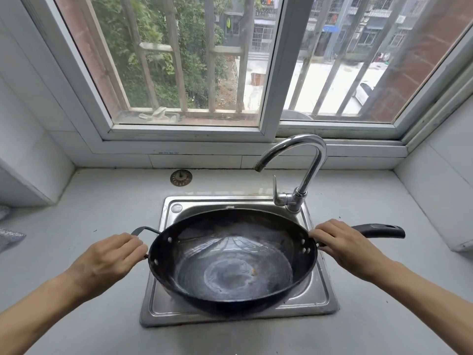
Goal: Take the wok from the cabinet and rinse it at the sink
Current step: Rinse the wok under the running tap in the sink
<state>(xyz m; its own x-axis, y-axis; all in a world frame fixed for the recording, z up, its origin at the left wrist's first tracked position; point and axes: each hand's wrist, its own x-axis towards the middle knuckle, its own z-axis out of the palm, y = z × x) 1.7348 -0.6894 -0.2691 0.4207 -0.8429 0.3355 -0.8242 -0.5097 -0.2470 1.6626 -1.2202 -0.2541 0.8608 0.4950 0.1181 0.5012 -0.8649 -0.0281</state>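
A black wok [233, 262] fills the small steel sink [320, 298], its bowl facing up and dry-looking. My left hand [107, 262] grips the small loop handle on the wok's left rim. My right hand [345, 244] is closed around the base of the long black handle, whose end sticks out to the right over the counter. The chrome faucet [304, 170] stands at the sink's back right corner, its spout arching left over the back of the sink. No water is running.
A round sink strainer [181, 177] lies on the counter behind the sink. Grey countertop [89, 206] spreads to both sides. A barred window [204, 73] rises behind, white tiled walls stand left and right, and a grey cloth [10, 238] lies at the left edge.
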